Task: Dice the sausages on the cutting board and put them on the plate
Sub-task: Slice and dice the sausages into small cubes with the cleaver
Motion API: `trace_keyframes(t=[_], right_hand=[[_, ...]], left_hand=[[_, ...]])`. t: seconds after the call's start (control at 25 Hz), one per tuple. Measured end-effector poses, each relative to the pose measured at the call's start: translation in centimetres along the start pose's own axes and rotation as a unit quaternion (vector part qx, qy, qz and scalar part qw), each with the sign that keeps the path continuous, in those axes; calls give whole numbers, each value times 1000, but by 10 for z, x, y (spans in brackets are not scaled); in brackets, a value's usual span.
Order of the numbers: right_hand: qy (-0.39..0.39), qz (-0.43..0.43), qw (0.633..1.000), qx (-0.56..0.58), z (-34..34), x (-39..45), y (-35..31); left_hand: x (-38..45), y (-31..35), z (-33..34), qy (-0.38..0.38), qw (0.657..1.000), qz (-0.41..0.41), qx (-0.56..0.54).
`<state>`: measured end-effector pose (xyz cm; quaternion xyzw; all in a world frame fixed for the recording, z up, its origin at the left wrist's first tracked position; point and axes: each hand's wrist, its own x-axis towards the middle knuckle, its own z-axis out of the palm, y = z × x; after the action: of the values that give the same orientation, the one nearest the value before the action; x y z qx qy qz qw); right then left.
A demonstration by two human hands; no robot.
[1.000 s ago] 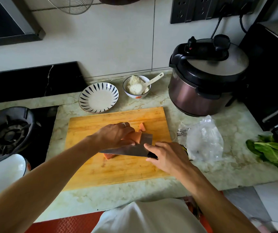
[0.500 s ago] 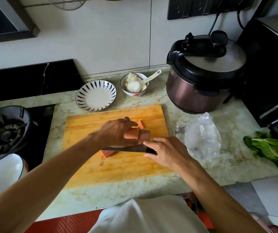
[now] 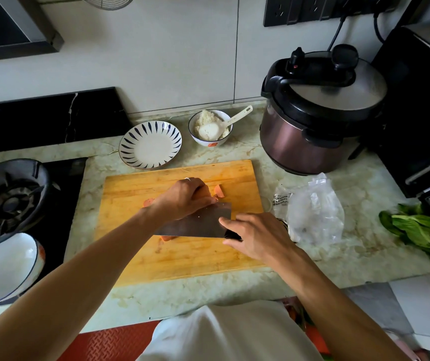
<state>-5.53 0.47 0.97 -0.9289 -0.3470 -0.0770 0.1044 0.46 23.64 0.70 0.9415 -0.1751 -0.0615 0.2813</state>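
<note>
Sausage [image 3: 167, 237] sits mid cutting board [image 3: 182, 259], left hand [image 3: 182, 196] w/ fingers curled pinning it, right hand [image 3: 255, 235] gripping cleaver [image 3: 195, 222] handle, blade across it, plate [image 3: 150, 145] behind board.

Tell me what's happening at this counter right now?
A person is cutting sausage on a wooden cutting board. The left hand holds the sausage down while the right hand grips the cleaver, whose blade stands against the left hand's fingers. A few cut pieces lie on the board beyond and beside the hands. The striped plate behind the board holds no sausage, so nothing has been transferred yet.
</note>
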Motion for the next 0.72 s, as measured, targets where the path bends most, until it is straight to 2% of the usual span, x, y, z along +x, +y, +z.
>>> trace_keyframes(t=[0.12, 0.2, 0.28, 0.36, 0.48, 0.6, 0.64, 0.72], right_hand=[[-4, 15, 999, 30, 4, -6, 3], [-12, 37, 998, 50, 5, -11, 6], [-49, 90, 992, 78, 2, -14, 10], [-81, 156, 980, 93, 0, -16, 15], [-77, 265, 953, 123, -1, -14, 20], [-18, 358, 895, 264, 4, -11, 26], [-4, 376, 876, 302, 5, -10, 28], [23, 396, 846, 356, 3, -8, 28]], left_hand=[[1, 3, -3, 77, 991, -105, -41], [2, 3, -12, 160, 963, -189, -106], [1, -1, -22, 223, 945, -199, -133], [-4, -4, -28, 228, 950, -170, -125], [-13, 0, -25, 156, 977, -82, -118], [-13, 11, -11, 0, 998, 62, 13], [-11, 15, -2, -56, 991, 86, 91], [-9, 20, 21, -158, 947, 141, 242]])
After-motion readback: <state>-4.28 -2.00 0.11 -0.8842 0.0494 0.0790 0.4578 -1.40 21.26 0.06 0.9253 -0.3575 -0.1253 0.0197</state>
